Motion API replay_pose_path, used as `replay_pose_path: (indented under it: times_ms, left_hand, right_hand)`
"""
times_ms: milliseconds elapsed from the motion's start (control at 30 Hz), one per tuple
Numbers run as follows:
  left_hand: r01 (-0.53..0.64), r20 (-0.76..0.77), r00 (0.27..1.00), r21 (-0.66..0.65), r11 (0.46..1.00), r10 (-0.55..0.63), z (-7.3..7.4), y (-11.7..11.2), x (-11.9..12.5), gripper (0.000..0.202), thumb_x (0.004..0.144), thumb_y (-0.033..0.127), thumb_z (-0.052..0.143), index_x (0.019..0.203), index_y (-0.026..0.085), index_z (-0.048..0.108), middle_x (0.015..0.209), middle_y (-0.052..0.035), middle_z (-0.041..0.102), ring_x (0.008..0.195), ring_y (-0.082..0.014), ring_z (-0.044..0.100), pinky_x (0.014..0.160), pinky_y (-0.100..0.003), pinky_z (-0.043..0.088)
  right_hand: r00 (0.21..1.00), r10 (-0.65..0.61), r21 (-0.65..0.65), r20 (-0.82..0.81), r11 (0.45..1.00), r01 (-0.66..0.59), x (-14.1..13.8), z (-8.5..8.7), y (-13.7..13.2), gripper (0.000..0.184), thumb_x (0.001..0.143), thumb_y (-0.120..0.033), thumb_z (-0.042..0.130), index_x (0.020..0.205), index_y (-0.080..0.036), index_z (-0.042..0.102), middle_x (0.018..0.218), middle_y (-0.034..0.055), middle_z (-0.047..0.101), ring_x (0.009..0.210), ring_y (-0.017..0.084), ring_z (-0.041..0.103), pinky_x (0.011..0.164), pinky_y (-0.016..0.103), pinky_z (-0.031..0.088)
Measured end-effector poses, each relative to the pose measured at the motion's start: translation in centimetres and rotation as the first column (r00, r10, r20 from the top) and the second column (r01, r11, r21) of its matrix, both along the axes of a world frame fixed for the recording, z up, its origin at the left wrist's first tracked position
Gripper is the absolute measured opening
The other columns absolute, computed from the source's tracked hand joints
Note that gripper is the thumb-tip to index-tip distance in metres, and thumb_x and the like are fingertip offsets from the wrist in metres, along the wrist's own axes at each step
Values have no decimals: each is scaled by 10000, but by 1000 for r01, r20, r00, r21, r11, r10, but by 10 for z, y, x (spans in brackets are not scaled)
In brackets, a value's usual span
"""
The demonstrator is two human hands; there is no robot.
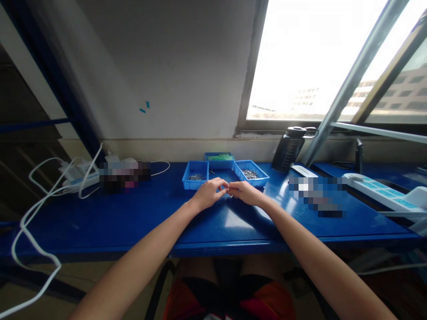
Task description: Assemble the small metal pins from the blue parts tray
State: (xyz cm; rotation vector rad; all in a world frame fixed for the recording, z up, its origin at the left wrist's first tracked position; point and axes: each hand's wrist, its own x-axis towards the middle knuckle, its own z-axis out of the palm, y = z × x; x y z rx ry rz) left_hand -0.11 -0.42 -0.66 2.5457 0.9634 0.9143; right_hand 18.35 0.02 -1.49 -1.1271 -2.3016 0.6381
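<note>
My left hand (209, 193) and my right hand (246, 192) meet fingertip to fingertip over the blue table (116, 218), just in front of three small blue trays. Both are closed in a pinch on something too small to make out. The left tray (195, 174) and the right tray (251, 173) hold small metal parts. The back tray (219, 158) holds green pieces.
A dark water bottle (288, 148) stands at the right by the window sill. A white power strip (383, 193) lies at the far right. White cables (40, 195) and plugs trail over the table's left end. A wall rises behind the trays.
</note>
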Motion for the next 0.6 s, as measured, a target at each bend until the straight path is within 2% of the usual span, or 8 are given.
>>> replay_pose_path:
  times_ms: [167,300,467,600]
  left_hand:
    - [-11,1,1000,2,1000,11,1,-1,1,170,799,276,465,893,191,579,896,-12,599,739,-116,564,718,-234,438]
    - [-82,-22,996,16,997,82,1,-2,0,154,775,294,485,857,189,562,864,-12,611,782,-135,568,706,-230,434]
    - [-203,-142,970,-11,979,199,1,-3,-3,167,759,339,496,831,200,554,748,5,630,682,-141,577,581,-217,408]
    - [-198,-207,959,-8,980,192,1,-1,-4,182,771,363,487,833,210,564,754,6,639,677,-141,578,551,-208,388]
  right_hand:
    - [1000,-10,-13,-4,1000,10,-1,1,-1,266,815,-352,429,736,-144,574,654,13,583,586,102,516,560,205,397]
    - [997,-61,18,53,998,61,0,4,-2,263,789,-374,469,796,-150,606,604,4,566,564,104,497,537,209,372]
    - [996,-90,19,14,996,90,2,14,-6,275,785,-364,473,878,-148,616,608,6,568,557,101,490,548,214,373]
    - [999,-43,-6,24,999,44,1,15,-8,293,785,-386,471,877,-145,611,604,5,561,556,103,490,535,212,372]
